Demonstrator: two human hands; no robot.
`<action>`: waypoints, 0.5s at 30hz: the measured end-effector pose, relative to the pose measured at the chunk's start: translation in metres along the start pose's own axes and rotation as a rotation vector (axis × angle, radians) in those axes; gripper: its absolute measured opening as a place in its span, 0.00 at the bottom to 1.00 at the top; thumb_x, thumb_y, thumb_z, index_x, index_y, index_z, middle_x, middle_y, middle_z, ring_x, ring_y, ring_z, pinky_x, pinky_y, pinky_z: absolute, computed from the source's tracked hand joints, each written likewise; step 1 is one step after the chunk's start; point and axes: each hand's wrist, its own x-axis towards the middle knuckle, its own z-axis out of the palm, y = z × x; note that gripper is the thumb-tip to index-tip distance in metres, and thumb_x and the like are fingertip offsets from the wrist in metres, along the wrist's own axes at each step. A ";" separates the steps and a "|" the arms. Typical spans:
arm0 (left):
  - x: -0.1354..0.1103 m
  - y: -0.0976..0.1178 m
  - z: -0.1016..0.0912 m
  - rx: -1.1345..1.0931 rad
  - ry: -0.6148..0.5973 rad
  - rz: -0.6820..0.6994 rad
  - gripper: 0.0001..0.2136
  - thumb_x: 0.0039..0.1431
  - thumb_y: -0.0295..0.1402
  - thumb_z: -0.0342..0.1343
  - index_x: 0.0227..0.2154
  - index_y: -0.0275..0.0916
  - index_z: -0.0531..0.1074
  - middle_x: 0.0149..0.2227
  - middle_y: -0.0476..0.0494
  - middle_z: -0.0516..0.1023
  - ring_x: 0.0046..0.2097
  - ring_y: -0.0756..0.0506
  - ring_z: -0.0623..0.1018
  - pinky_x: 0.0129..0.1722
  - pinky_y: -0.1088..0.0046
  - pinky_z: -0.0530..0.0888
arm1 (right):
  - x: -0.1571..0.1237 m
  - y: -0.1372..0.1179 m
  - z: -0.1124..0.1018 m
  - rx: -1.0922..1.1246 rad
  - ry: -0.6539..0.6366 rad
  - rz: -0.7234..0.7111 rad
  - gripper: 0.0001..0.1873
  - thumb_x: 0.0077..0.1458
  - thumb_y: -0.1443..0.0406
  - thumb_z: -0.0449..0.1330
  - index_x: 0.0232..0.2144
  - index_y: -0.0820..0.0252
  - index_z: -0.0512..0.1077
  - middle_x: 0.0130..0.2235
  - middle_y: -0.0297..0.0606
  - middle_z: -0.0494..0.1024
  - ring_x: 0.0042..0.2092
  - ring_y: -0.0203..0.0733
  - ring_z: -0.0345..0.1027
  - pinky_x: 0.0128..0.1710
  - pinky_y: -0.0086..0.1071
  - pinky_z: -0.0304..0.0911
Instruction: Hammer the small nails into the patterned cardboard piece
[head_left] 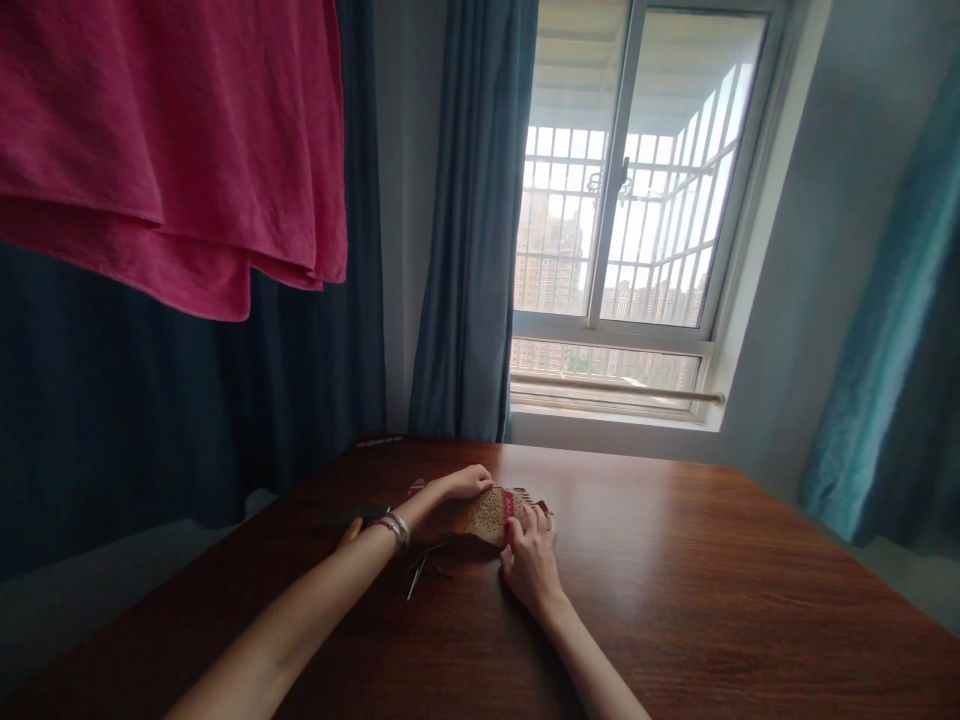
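Note:
A small tan, dotted object with a red band [496,513] lies on the brown wooden table [675,600], far from me. My left hand [461,486] rests on its far left side, fingers curled over it; bracelets circle that wrist. My right hand [531,553] presses its near right edge, fingers bent down onto it. Thin dark tools that look like scissors [422,568] lie on the table just left of my right hand, under my left forearm.
A pink cloth [172,150] hangs at upper left. Blue curtains [472,220] frame a barred window [630,200] behind the table. Another teal curtain [892,330] hangs at the right. The table's far edge lies near the window wall.

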 end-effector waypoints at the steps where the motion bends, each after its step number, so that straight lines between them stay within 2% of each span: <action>1: 0.001 0.005 0.001 0.036 0.007 0.038 0.14 0.50 0.40 0.50 0.20 0.33 0.70 0.22 0.47 0.69 0.27 0.49 0.65 0.30 0.75 0.60 | 0.000 0.001 -0.003 0.001 0.012 0.005 0.17 0.43 0.69 0.56 0.40 0.58 0.67 0.56 0.45 0.59 0.59 0.55 0.42 0.56 0.51 0.36; 3: 0.003 0.015 0.004 0.113 0.018 0.105 0.15 0.53 0.40 0.49 0.23 0.33 0.71 0.25 0.45 0.72 0.29 0.49 0.66 0.31 0.75 0.61 | 0.001 0.007 -0.013 0.007 0.034 0.028 0.16 0.44 0.69 0.55 0.39 0.58 0.67 0.57 0.45 0.58 0.59 0.55 0.41 0.56 0.51 0.34; 6: 0.007 0.031 0.012 0.169 0.026 0.158 0.16 0.55 0.40 0.46 0.25 0.33 0.72 0.27 0.44 0.73 0.29 0.48 0.67 0.31 0.75 0.61 | 0.012 0.033 -0.038 0.027 0.075 0.107 0.15 0.51 0.69 0.50 0.42 0.61 0.66 0.56 0.48 0.59 0.59 0.53 0.43 0.56 0.50 0.39; 9: 0.011 0.050 0.026 0.179 -0.004 0.207 0.17 0.56 0.41 0.44 0.27 0.33 0.72 0.27 0.44 0.72 0.27 0.49 0.66 0.29 0.74 0.60 | 0.027 0.072 -0.068 0.072 0.068 0.188 0.16 0.58 0.66 0.43 0.46 0.63 0.64 0.50 0.49 0.66 0.53 0.47 0.56 0.52 0.46 0.50; 12: 0.013 0.072 0.047 0.176 -0.066 0.254 0.17 0.57 0.41 0.43 0.27 0.34 0.72 0.25 0.46 0.71 0.26 0.50 0.64 0.27 0.75 0.59 | 0.036 0.110 -0.094 0.147 -0.061 0.198 0.15 0.57 0.61 0.51 0.44 0.61 0.65 0.46 0.41 0.69 0.46 0.43 0.64 0.45 0.44 0.60; 15: 0.013 0.096 0.072 0.142 -0.145 0.320 0.17 0.57 0.40 0.43 0.27 0.35 0.72 0.24 0.47 0.70 0.25 0.51 0.63 0.26 0.75 0.59 | 0.036 0.133 -0.107 0.231 -0.274 0.174 0.15 0.55 0.61 0.54 0.43 0.62 0.66 0.44 0.39 0.71 0.42 0.40 0.67 0.41 0.41 0.64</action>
